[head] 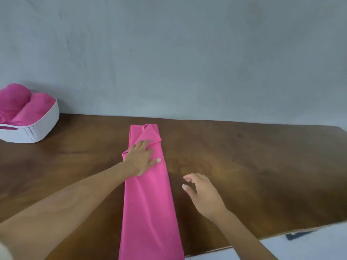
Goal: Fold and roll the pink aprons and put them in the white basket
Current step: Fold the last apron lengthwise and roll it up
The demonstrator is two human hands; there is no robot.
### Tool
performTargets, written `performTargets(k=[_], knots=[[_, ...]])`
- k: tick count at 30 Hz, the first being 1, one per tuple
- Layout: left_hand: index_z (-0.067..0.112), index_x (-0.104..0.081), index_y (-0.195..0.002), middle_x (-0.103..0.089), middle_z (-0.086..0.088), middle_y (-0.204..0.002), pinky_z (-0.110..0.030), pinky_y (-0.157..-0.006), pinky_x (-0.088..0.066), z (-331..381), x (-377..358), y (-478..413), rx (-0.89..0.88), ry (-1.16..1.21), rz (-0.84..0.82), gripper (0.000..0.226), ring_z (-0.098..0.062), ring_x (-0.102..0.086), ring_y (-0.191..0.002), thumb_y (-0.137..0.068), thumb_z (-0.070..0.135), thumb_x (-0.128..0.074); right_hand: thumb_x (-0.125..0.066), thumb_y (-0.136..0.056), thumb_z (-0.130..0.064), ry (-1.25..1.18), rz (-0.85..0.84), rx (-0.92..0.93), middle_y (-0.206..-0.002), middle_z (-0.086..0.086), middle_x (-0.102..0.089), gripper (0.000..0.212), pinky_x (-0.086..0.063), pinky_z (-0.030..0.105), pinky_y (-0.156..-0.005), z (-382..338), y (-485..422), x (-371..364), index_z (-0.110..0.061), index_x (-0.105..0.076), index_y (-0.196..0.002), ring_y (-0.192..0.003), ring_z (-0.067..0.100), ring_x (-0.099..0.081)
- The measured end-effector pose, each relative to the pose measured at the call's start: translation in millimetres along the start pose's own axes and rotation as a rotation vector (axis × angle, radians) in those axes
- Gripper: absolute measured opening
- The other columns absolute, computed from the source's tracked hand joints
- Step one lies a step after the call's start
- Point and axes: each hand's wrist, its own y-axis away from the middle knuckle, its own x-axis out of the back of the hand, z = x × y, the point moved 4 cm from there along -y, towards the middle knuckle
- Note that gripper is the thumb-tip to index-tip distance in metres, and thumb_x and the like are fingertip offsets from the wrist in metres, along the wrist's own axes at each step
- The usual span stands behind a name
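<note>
Pressing down on the pink apron (pixel 150 203), the left hand (pixel 140 158) lies palm-flat with its fingers (pixel 144 143) straight and close together and the thumb spread sideways across the cloth. It grips nothing and only bears on the fabric. Its fingertips reach the lower edge of a slanted flap (pixel 150 133) folded over at the apron's far end, and a narrow strap loop (pixel 143 127) shows at the top of that flap.

The apron is folded into one long, narrow strip on the brown wooden table (pixel 253 162). It runs from the near edge, where it passes out of view, straight away toward the grey wall (pixel 187 53), and its far end stops short of the table's back edge.

The right hand (pixel 203 194) is just beside the strip on its right, over bare wood and apart from the cloth. Its fingers are loosely curled, thumb and forefinger parted, and it holds nothing. Whether it touches the tabletop cannot be told.

At the far left of the table, close to the wall, stands the white basket (pixel 47 124), partly cut off by the picture's edge. Two rolled aprons (pixel 28 109), also pink, lie side by side in it and rise above its rim.

Past the table's near right edge, a small dark object (pixel 298 235) lies on a pale surface (pixel 309 248). Any marking on it is too blurred to read.
</note>
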Motion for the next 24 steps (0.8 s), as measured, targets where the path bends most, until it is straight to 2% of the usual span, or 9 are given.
performTargets(k=[3, 6, 11, 14, 18, 22, 24], knots=[[0.016, -0.040, -0.154, -0.009, -0.007, -0.169, -0.051, -0.125, -0.012, -13, -4, -25, 0.000, 0.000, -0.030, 0.075, -0.029, -0.006, -0.156, -0.100, 0.067, -0.029, -0.052, -0.103, -0.041, 0.025, -0.002, -0.007, -0.124, -0.020, -0.056, 0.030, -0.044, 0.021, -0.100, -8, -32, -1, -0.032, -0.057, -0.131, -0.118, -0.003, -0.047], [0.016, -0.038, -0.155, -0.013, -0.009, -0.169, -0.051, -0.124, -0.013, -25, -8, -42, -0.020, -0.008, -0.054, 0.075, -0.030, -0.009, -0.155, -0.101, 0.067, -0.029, -0.052, -0.103, -0.040, 0.041, -0.012, -0.012, -0.124, -0.019, -0.056, 0.031, -0.045, 0.022, -0.100, -13, -56, -7, -0.031, -0.057, -0.132, -0.118, -0.002, -0.048], [0.015, -0.045, -0.151, -0.036, -0.004, -0.161, -0.047, -0.121, -0.026, -35, -7, -54, -0.080, 0.102, 0.030, 0.067, -0.024, -0.031, -0.148, -0.103, 0.060, -0.032, -0.054, -0.102, -0.040, 0.046, -0.035, -0.038, -0.120, -0.020, -0.056, 0.028, -0.047, 0.024, -0.099, -8, -80, -14, -0.033, -0.058, -0.129, -0.115, -0.003, -0.049], [0.017, -0.060, -0.137, -0.051, 0.001, -0.150, -0.038, -0.114, -0.039, -42, -2, -55, -0.111, 0.358, 0.135, 0.052, -0.018, -0.050, -0.134, -0.104, 0.052, -0.042, -0.054, -0.101, -0.039, 0.070, -0.037, -0.033, -0.118, -0.020, -0.057, 0.026, -0.047, 0.024, -0.097, -7, -100, -7, -0.033, -0.059, -0.126, -0.112, -0.002, -0.051], [0.018, -0.073, -0.111, -0.065, 0.006, -0.134, -0.028, -0.102, -0.044, -50, 1, -48, -0.071, 0.599, 0.230, 0.025, -0.011, -0.059, -0.123, -0.102, 0.036, -0.058, -0.056, -0.101, -0.036, 0.099, -0.039, -0.015, -0.113, -0.017, -0.060, 0.021, -0.048, 0.025, -0.096, -11, -145, 6, -0.030, -0.062, -0.120, -0.105, 0.000, -0.055], [0.022, -0.074, -0.092, -0.072, 0.014, -0.108, -0.025, -0.086, -0.049, -57, -4, -45, 0.049, 0.739, 0.272, 0.009, -0.002, -0.064, -0.097, -0.095, 0.030, -0.071, -0.057, -0.101, -0.035, 0.078, -0.030, -0.029, -0.111, -0.014, -0.063, 0.019, -0.051, 0.027, -0.092, -25, -195, 15, -0.029, -0.062, -0.118, -0.099, 0.003, -0.060], [0.023, -0.071, -0.084, -0.071, 0.016, -0.090, -0.026, -0.074, -0.049, -63, -8, -47, 0.140, 0.821, 0.280, 0.011, -0.001, -0.063, -0.081, -0.090, 0.031, -0.077, -0.057, -0.100, -0.034, 0.063, -0.032, -0.005, -0.110, -0.011, -0.065, 0.020, -0.051, 0.029, -0.090, -37, -217, 15, -0.026, -0.063, -0.118, -0.097, 0.005, -0.060]])
